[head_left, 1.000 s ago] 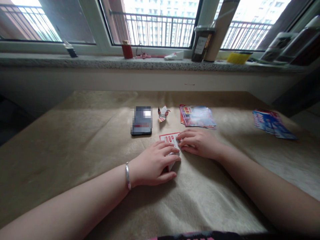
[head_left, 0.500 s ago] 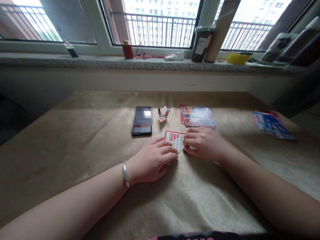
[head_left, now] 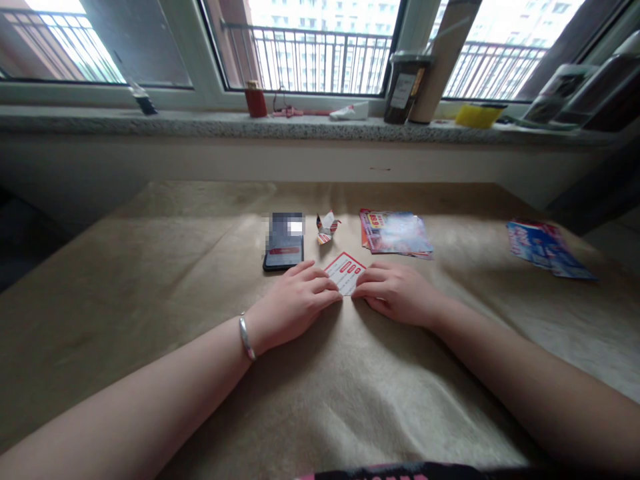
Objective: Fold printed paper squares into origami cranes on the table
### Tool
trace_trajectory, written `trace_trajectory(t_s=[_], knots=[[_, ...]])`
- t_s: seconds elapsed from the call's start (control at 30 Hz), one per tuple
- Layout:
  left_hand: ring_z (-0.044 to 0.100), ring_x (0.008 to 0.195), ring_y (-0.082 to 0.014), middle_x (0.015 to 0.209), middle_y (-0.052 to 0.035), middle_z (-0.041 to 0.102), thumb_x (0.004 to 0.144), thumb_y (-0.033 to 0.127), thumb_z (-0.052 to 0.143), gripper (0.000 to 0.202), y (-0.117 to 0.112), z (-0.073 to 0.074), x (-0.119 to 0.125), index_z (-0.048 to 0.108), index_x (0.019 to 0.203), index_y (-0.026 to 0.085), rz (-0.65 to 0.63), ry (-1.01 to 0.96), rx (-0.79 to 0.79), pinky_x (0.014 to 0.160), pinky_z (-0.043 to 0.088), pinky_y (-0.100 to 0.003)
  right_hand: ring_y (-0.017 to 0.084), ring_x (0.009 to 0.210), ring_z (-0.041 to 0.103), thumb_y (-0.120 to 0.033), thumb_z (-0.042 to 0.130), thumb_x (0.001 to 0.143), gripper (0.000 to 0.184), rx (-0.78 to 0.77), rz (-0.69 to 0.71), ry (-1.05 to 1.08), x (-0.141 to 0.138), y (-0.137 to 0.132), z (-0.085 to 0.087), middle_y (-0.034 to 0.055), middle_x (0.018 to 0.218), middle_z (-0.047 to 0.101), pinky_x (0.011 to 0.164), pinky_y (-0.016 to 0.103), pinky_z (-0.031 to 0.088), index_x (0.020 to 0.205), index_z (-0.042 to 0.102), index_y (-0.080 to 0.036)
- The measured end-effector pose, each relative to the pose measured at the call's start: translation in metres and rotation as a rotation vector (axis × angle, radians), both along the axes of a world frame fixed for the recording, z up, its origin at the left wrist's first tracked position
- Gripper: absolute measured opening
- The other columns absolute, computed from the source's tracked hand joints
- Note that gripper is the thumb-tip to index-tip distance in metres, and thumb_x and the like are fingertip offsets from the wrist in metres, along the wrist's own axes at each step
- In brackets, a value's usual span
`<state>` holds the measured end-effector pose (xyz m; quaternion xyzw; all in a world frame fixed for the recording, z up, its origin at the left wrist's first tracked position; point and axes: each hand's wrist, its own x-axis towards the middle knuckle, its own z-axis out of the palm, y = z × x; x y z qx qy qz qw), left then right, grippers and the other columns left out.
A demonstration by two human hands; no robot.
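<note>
A small sheet of paper, white with red borders and red printed labels, lies on the table with one corner pointing away from me. My left hand, a silver bangle at its wrist, has its fingers closed over the sheet's left corner. On the opposite corner, my right hand grips the paper with bent fingers; its thumb is mostly hidden. Just beyond the sheet stands a folded paper crane. A smartphone lies beside the crane, its screen partly blurred out, close to my left fingertips.
Behind my right hand is a pile of colourful flyers. More blue and red flyers lie at the table's right. Along the windowsill stand a red bottle, a dark lidded container and a yellow item.
The paper has turned from lying nearly square to a diamond position. My left hand has shifted left and slightly away from me; my right hand has moved a little left.
</note>
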<state>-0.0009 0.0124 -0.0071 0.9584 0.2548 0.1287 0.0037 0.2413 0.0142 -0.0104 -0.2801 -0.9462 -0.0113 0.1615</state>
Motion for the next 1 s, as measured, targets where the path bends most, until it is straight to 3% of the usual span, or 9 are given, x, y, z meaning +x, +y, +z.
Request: trace_trajectory(t_s=[0.43, 0.8, 1.0], knots=[[0.047, 0.103, -0.0232, 0.107, -0.0058, 0.057, 0.088, 0.024, 0.047, 0.032, -0.005, 0.004, 0.010, 0.053, 0.119, 0.021, -0.013, 0.086, 0.058, 0.101, 0.035, -0.043, 0.017, 0.081, 0.054, -0.016, 0.049, 0.086, 0.021, -0.028, -0.004, 0.018, -0.007, 0.001, 0.001, 0.0038, 0.089, 0.067, 0.072, 0.028, 0.043, 0.090, 0.069, -0.021], [0.051, 0.092, -0.0187, 0.094, -0.0033, 0.060, 0.090, 0.020, 0.044, 0.018, -0.002, 0.010, 0.008, 0.060, 0.098, 0.019, -0.014, 0.120, 0.122, 0.100, 0.034, -0.041, 0.017, 0.080, 0.054, -0.014, 0.049, 0.085, 0.022, -0.029, 0.009, 0.034, -0.005, 0.001, 0.000, 0.0036, 0.090, 0.068, 0.072, 0.028, 0.042, 0.089, 0.069, -0.021], [0.053, 0.088, -0.0169, 0.091, -0.0020, 0.063, 0.090, 0.018, 0.045, 0.018, 0.001, 0.015, 0.004, 0.062, 0.097, 0.020, -0.041, 0.131, 0.141, 0.101, 0.034, -0.041, 0.016, 0.082, 0.055, -0.014, 0.049, 0.085, 0.021, -0.030, 0.009, 0.032, -0.003, 0.002, -0.001, 0.0041, 0.091, 0.068, 0.073, 0.029, 0.043, 0.089, 0.069, -0.022]])
